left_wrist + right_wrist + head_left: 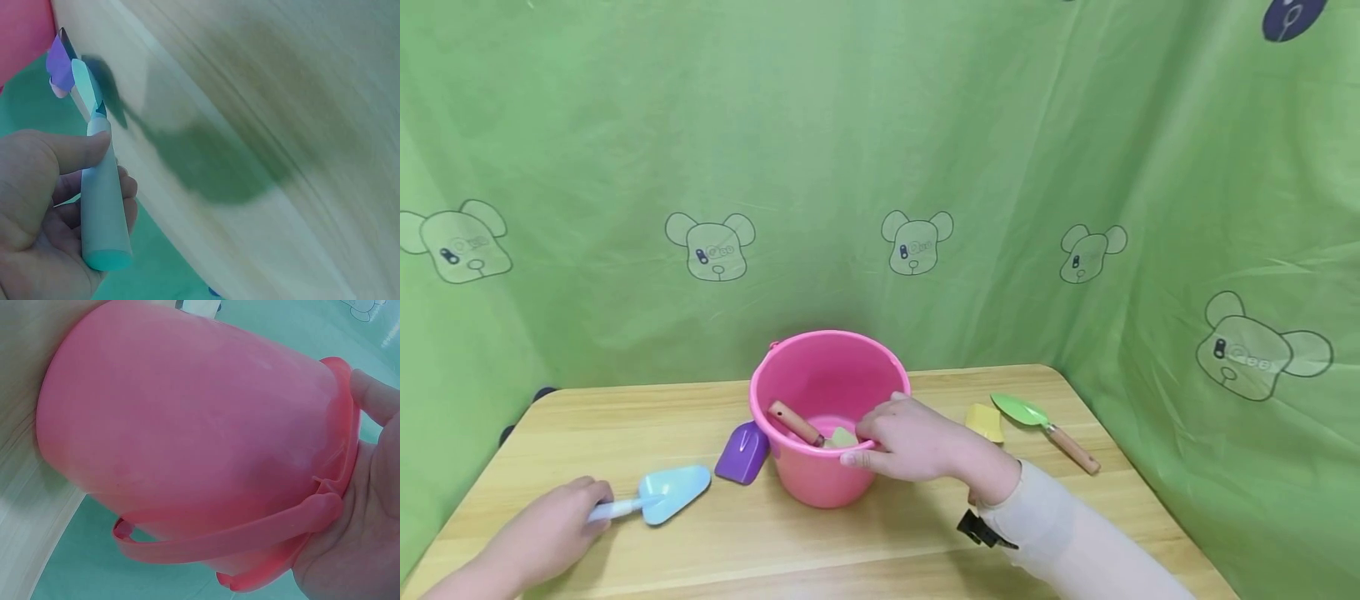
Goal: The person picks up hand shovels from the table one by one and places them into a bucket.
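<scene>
The left grip (555, 527) curls round the blue trowel (675, 492), best held level. At the trowel's two o'clock stands the pink bucket (822, 482), rim pinched at five o'clock by the right grip (913, 439); even pressure should prevent tipping.

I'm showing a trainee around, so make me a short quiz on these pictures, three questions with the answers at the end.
1. True or false: the left hand holds the blue trowel.
2. Which of these lies next to the green trowel: (a) purple piece, (b) yellow piece, (c) blue trowel?
3. Short answer: what does the right hand grip?

Key:
1. True
2. (b)
3. The bucket, at its rim
</scene>
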Available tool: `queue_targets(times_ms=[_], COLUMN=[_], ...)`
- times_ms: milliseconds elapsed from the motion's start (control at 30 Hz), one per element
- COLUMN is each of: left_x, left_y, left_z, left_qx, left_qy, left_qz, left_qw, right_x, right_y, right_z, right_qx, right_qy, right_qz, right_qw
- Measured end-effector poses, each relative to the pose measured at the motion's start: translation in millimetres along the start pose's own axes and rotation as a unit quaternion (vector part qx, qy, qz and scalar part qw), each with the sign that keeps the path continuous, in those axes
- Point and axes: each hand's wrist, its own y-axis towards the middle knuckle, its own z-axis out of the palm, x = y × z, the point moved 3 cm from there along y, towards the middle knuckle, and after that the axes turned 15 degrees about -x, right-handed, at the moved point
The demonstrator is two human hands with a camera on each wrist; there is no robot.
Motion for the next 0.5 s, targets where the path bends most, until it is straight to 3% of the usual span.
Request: queue_targets(times_ms=[367,500], left_x=[2.1,-0.6], left_y=[-1.2,1.2], left_z=[-18.4,-25.7], left_qx=[-0.065,-0.070], left_qy=[0.015,0.014], left_qz=[0.042,0.045], left_qw=[0.9969,0.9964], right_x=[0,-1], right_y=[0,-1], right_z=[0,0], right_qx=[-0.001,-0.001], right_qy=[-0.001,-0.001], right_qz=[0.004,0.008], right_qw=[1.000,1.000])
